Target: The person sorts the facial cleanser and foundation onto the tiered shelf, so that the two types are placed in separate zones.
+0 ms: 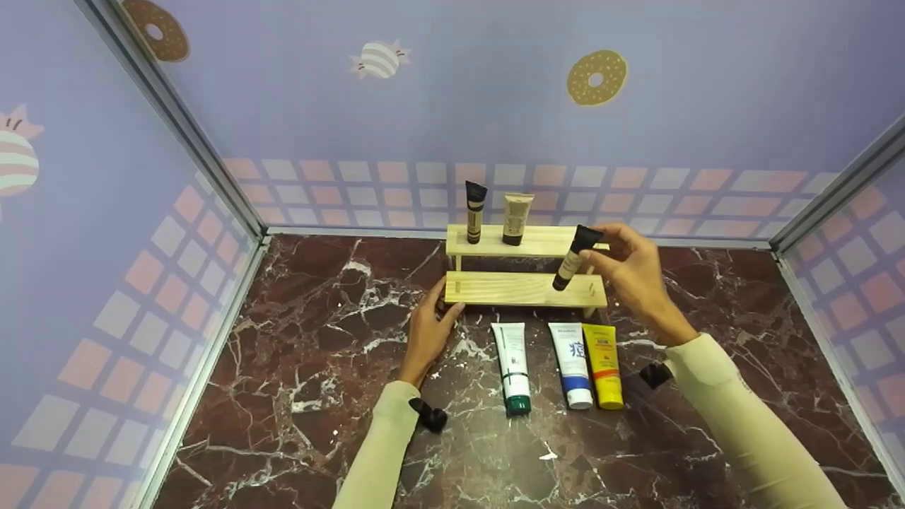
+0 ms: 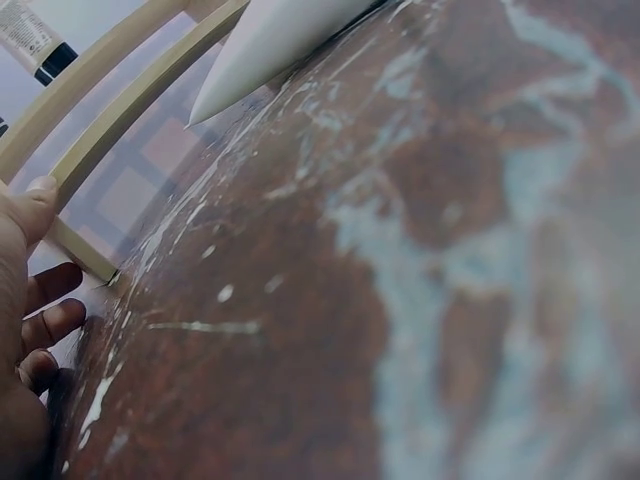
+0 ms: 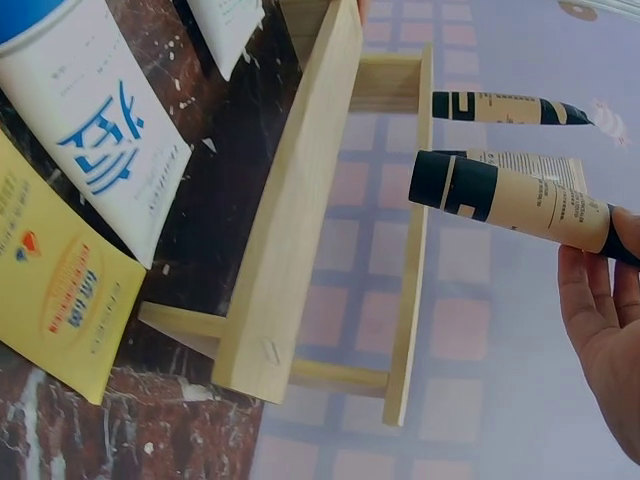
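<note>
Right hand [image 1: 633, 265] pinches a beige cosmetic tube [image 1: 571, 263] at its upper, crimped black end, fingers curled round it; the black cap points down and hovers just over the right part of the lower step of the wooden two-step rack [image 1: 523, 288]. Tube tilted, not yet resting on the wood, as far as the head view shows.

Handling, judged: small and light; soft laminate body that will dent under a hard squeeze; smooth skin, likely a bit slippery. The flat crimp gives a fair pinch point, but a hold nearer the stiff cap would steer it better when standing it cap-down. Narrow cap base, so it may topple easily. Not fragile.

Appearance: tan body with fine print, black cap with a thin pale band, black crimped end.

Left hand [image 1: 431, 325] rests against the rack's left end, thumb on the lower step's edge, other fingers loosely bent, gripping nothing.

On the upper step stand a slim tube [image 1: 474, 211] and a wider beige tube [image 1: 517, 218], both cap-down. On the tabletop [image 1: 297, 367], in front of the rack, lie a white-green tube [image 1: 512, 367], a white-blue tube [image 1: 573, 364] and a yellow tube [image 1: 605, 365].
</note>
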The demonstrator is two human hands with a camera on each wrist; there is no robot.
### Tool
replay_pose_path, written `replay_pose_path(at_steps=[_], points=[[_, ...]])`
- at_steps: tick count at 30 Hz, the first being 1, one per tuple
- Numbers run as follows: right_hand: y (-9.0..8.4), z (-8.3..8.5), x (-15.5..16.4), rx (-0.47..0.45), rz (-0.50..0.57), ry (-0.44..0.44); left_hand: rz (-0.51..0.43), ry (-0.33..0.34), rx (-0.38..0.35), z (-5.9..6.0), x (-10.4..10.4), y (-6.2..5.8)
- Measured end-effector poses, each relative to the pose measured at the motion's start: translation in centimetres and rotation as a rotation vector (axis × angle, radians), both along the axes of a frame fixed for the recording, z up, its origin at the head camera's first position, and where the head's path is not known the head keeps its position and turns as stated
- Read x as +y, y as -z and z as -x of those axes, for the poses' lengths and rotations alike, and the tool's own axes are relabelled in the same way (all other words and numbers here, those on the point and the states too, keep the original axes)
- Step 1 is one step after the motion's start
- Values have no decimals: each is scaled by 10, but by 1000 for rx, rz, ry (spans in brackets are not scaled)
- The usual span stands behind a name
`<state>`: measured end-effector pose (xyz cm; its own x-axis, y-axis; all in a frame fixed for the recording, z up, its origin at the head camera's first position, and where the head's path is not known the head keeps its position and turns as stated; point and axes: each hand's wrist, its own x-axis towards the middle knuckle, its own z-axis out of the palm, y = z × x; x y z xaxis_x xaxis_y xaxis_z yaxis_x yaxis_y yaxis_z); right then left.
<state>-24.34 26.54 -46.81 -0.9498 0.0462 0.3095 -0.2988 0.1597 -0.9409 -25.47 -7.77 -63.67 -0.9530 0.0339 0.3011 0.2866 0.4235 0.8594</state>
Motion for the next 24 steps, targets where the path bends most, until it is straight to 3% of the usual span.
replay_pose_path(at_steps=[5,10,17,24], points=[[-8,8,1,-10,15,12,11,7,-7,1,0,0],[-14,21,2,53,-22,10,28,5,-9,2,-1,1],[-17,37,1,100,6,4,39,6,4,2,-2,2],[-19,50,-3,79,-3,-1,40,-4,7,2,0,2]])
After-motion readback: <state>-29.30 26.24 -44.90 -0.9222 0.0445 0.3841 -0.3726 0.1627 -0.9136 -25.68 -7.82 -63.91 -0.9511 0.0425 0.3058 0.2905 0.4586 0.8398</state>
